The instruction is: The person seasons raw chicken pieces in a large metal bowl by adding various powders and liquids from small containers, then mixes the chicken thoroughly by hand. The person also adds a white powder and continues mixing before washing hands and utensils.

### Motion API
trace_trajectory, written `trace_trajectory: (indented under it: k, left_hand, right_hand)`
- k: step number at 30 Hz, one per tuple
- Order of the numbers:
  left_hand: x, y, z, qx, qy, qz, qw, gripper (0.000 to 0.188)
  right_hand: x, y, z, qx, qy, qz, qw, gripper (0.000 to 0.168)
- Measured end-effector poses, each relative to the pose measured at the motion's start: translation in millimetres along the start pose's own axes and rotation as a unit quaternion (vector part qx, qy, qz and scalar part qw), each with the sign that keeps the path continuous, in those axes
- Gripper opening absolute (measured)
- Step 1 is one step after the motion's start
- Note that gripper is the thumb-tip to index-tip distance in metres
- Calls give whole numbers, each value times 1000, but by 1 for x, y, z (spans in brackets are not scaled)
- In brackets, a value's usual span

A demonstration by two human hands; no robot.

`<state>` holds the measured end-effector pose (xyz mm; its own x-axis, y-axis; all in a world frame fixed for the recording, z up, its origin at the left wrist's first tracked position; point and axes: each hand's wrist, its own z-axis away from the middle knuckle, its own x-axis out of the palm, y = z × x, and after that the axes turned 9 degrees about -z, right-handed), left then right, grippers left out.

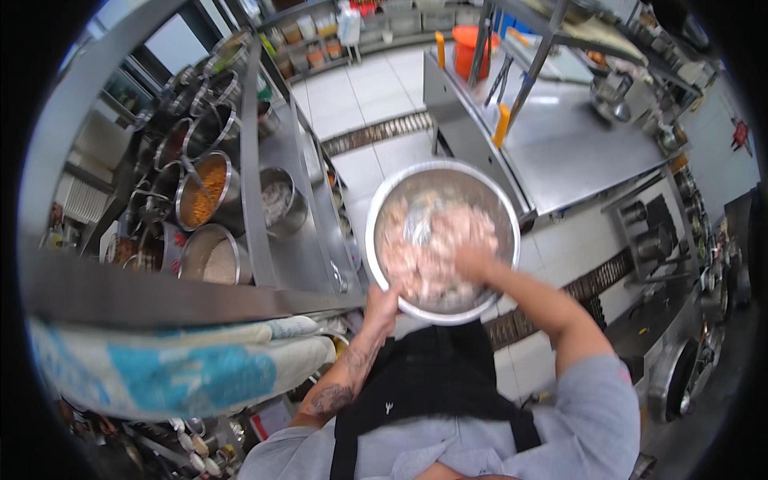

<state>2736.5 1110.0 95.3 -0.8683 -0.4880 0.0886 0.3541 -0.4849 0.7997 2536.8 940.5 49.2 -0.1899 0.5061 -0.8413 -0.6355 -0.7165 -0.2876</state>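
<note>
A large round metal mixing bowl (442, 165) is held in front of my black apron. Pale pink pieces of raw meat (447, 222) lie in it, with a shiny, whitish patch near their middle that is too blurred to name. My left hand (382, 307) grips the bowl's rim at the lower left. Inside the bowl, at the right, my right hand (476, 264) touches the meat; it is blurred, and its fingers cannot be made out.
Left stands a metal shelf (306, 180) with several steel pots, one holding orange food (210, 195). A large white and blue sack (192, 375) lies below it. At the upper right are a steel worktable (576, 144) and an orange bucket (471, 54). Drain grates cross the tiled floor (336, 99).
</note>
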Motion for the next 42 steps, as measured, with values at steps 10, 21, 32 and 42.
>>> trace_trajectory:
  k: [10, 21, 32, 42]
  left_hand:
    - [41, 149, -144, 47, 151, 101, 982, 31]
    - [57, 271, -372, 20, 217, 81, 973, 35]
    - [74, 509, -638, 2, 110, 43, 993, 35]
    - [177, 635, -923, 155, 78, -108, 979, 38]
  right_hand:
    - [-231, 77, -236, -170, 244, -14, 955, 54]
    - [-246, 100, -501, -14, -92, -798, 596, 72]
    - [-532, 272, -695, -18, 59, -181, 982, 53]
    - [-580, 473, -816, 145, 76, -738, 655, 87]
